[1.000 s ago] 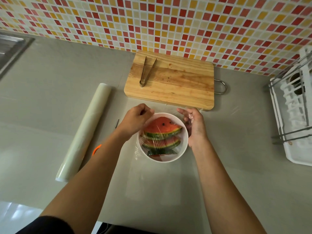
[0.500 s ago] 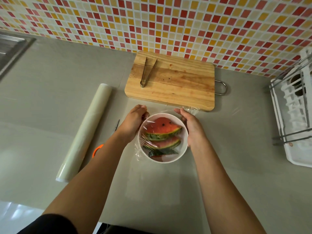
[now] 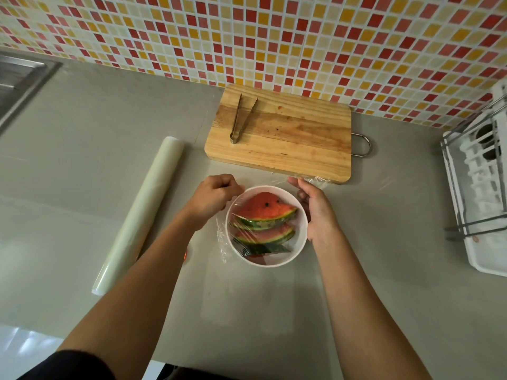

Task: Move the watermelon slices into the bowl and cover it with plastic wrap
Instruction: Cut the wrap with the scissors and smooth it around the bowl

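Note:
A white bowl (image 3: 300,231) stands on the grey counter and holds three watermelon slices (image 3: 266,213). A sheet of clear plastic wrap (image 3: 318,180) lies stretched over the bowl, its loose edges hanging past the rim. My left hand (image 3: 212,197) sits at the bowl's left rim with its fingers curled, pinching the wrap. My right hand (image 3: 315,208) lies along the bowl's right side, fingers extended and pressing the wrap against the wall, with the fingertips near the film's far edge.
A roll of plastic wrap (image 3: 142,212) lies to the left. A wooden cutting board (image 3: 288,138) with metal tongs (image 3: 241,119) sits behind the bowl. A white dish rack (image 3: 477,187) stands at the right, a sink (image 3: 19,80) at the far left. Something orange (image 3: 186,255) peeks from under my left forearm.
Both hands have shifted around the bowl's rim. The left hand moved slightly back and curled on the wrap; the right hand stretched along the right side, pulling the film down.

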The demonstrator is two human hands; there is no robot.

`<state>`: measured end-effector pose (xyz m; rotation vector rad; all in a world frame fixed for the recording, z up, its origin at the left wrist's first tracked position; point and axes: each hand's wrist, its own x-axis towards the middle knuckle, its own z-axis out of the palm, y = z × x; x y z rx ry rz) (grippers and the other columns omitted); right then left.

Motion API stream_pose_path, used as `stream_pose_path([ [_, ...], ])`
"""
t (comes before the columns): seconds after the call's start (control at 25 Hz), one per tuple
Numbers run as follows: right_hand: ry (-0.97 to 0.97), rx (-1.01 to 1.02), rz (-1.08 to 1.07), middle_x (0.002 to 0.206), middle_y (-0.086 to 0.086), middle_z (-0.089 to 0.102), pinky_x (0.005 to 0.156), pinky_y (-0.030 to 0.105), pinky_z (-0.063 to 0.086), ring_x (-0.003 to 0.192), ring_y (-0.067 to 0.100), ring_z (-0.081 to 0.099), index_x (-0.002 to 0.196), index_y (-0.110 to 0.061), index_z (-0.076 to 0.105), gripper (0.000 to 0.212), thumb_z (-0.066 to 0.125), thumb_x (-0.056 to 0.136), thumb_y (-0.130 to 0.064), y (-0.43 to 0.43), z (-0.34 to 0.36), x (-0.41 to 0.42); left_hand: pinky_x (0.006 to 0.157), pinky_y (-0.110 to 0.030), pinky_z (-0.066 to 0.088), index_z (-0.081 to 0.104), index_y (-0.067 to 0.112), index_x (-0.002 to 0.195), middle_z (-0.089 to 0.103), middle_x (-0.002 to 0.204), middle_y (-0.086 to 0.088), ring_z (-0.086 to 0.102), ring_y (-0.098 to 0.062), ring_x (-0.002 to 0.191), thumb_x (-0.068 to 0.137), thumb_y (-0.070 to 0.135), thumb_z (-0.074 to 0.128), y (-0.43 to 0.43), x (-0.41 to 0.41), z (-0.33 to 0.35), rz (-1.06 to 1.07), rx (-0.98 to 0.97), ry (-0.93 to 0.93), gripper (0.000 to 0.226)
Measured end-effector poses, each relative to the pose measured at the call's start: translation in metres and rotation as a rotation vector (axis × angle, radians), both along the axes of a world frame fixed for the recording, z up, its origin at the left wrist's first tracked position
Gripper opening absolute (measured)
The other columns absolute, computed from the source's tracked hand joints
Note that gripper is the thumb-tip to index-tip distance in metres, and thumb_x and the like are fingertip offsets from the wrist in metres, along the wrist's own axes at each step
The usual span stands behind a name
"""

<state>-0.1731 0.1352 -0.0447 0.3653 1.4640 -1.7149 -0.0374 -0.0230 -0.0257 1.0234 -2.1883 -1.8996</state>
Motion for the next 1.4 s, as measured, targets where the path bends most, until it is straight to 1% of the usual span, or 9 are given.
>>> stream_pose_path([
  [0.24, 0.018, -0.029, 0.044, 0.042, -0.011, 0.050, 0.051, 0.025, 0.048, 0.043, 0.007, 0.054, 0.072, -0.022, 0.076, 0.027, 0.058, 0.089, -0.033, -0.001, 0.000, 0.001, 0.053, -0.018, 0.042, 0.053, 0.019, 0.072, 0.059, 0.067, 0.004, 0.056, -0.008, 0.059, 0.097, 0.029, 0.049, 0.010, 0.000, -0.004, 0.061, 0.094, 0.013, 0.027],
  [0.36, 0.070, -0.055, 0.064, 0.052, -0.013, 0.062, 0.072, 0.039, 0.052, 0.061, 0.013, 0.062, 0.077, -0.025, 0.074, 0.024, 0.057, 0.090, -0.034, -0.002, -0.003, 0.003, 0.062, -0.028, 0.044, 0.053, 0.019, 0.075, 0.059, 0.074, 0.003, 0.055, -0.013, 0.070, 0.097, 0.031, 0.046, 0.017, -0.004, -0.006, 0.184, -0.016, 0.011, 0.026],
  [0.48, 0.112, -0.107, 0.035, 0.057, -0.016, 0.061, 0.071, 0.038, 0.051, 0.062, 0.008, 0.063, 0.079, -0.026, 0.074, 0.022, 0.056, 0.091, -0.034, -0.002, -0.007, 0.005, 0.060, -0.023, 0.040, 0.050, 0.025, 0.076, 0.058, 0.075, 0.009, 0.052, -0.005, 0.070, 0.098, 0.034, 0.044, 0.023, -0.005, -0.007, 0.201, -0.188, 0.007, 0.025],
  [0.64, 0.088, -0.089, 0.013, 0.080, -0.010, 0.055, 0.091, 0.047, 0.047, 0.085, 0.016, 0.057, 0.075, -0.029, 0.076, 0.026, 0.057, 0.090, -0.037, -0.003, -0.007, 0.005, 0.064, -0.026, 0.043, 0.053, 0.020, 0.079, 0.058, 0.077, 0.006, 0.053, -0.010, 0.073, 0.098, 0.032, 0.045, 0.022, -0.005, -0.009, 0.214, -0.129, 0.021, 0.024],
  [0.76, 0.013, 0.028, 0.029, 0.081, -0.001, 0.065, 0.086, 0.047, 0.051, 0.082, 0.023, 0.062, 0.077, -0.027, 0.075, 0.027, 0.055, 0.091, -0.039, -0.006, -0.005, 0.003, 0.067, -0.031, 0.044, 0.054, 0.017, 0.074, 0.059, 0.077, -0.002, 0.055, -0.019, 0.075, 0.097, 0.029, 0.048, 0.025, -0.006, -0.009, 0.335, 0.087, 0.012, 0.026],
  [0.96, 0.029, 0.262, 0.037, 0.071, 0.003, 0.071, 0.056, 0.025, 0.051, 0.068, 0.024, 0.065, 0.076, -0.018, 0.073, 0.022, 0.055, 0.089, -0.023, -0.011, -0.006, 0.007, 0.061, -0.028, 0.046, 0.058, 0.011, 0.066, 0.057, 0.065, -0.005, 0.056, -0.024, 0.067, 0.088, 0.015, 0.058, 0.035, -0.007, -0.010, 0.515, 0.261, -0.004, 0.022],
  [1.16, 0.144, 0.355, -0.024, 0.108, 0.001, 0.060, 0.050, 0.022, 0.043, 0.076, 0.016, 0.059, 0.120, -0.021, 0.061, 0.040, 0.045, 0.087, -0.006, -0.012, -0.006, 0.007, 0.053, -0.023, 0.051, 0.065, 0.008, 0.069, 0.065, 0.062, -0.002, 0.063, -0.017, 0.060, 0.078, -0.001, 0.052, 0.035, -0.008, -0.011, 0.531, 0.308, 0.025, 0.018],
  [1.28, 0.190, 0.392, -0.065, 0.119, 0.001, 0.055, 0.049, 0.022, 0.042, 0.076, 0.009, 0.055, 0.128, -0.024, 0.053, 0.056, 0.035, 0.083, 0.003, -0.012, -0.002, 0.007, 0.062, -0.031, 0.054, 0.059, 0.021, 0.089, 0.068, 0.087, -0.006, 0.065, -0.024, 0.076, 0.082, 0.006, 0.058, 0.035, -0.008, -0.014, 0.587, 0.381, 0.058, 0.016],
  [1.4, 0.181, 0.399, -0.096, 0.118, 0.006, 0.058, 0.055, 0.025, 0.045, 0.092, 0.021, 0.060, 0.120, -0.026, 0.059, 0.059, 0.029, 0.080, 0.005, -0.011, -0.001, 0.007, 0.070, -0.038, 0.053, 0.054, 0.031, 0.101, 0.066, 0.099, -0.004, 0.062, -0.028, 0.088, 0.085, 0.006, 0.050, 0.034, -0.006, -0.016, 0.579, 0.382, 0.035, 0.030],
])
